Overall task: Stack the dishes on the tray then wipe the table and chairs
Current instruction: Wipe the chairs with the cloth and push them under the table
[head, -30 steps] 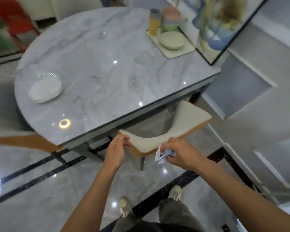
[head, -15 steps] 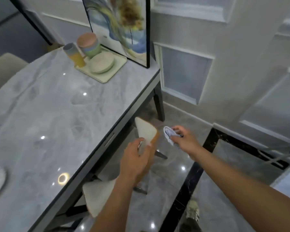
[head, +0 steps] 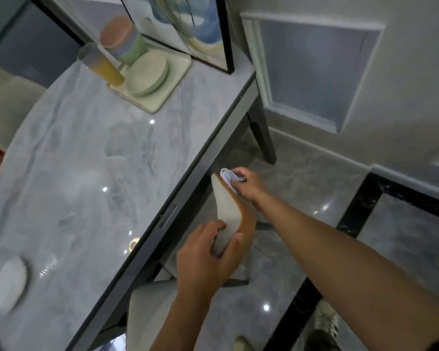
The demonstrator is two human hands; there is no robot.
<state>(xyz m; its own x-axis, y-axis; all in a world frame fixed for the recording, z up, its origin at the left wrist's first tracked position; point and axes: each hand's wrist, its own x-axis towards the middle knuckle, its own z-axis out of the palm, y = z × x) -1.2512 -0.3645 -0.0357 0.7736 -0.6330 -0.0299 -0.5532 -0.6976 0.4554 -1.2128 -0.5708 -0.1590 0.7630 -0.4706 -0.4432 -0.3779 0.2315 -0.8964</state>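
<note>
The grey marble table (head: pixel 86 173) stands by a panelled wall; on its far corner one tray (head: pixel 180 69) holds a stack of plates (head: pixel 147 72), stacked bowls (head: pixel 122 39) and a tall yellow cup (head: pixel 104 67). The left hand (head: pixel 208 259) curls its fingers round the chair back (head: pixel 228 211); the right hand (head: pixel 249 186) bunches one white cloth (head: pixel 228 177) in closed fingers against its far end.

The scene is viewed from head height (one wide-angle view), tilted steeply down, close above the left hand (head: pixel 205 254) and right hand (head: pixel 249 186), with the table (head: pixel 86 186) framed to their left.
</note>
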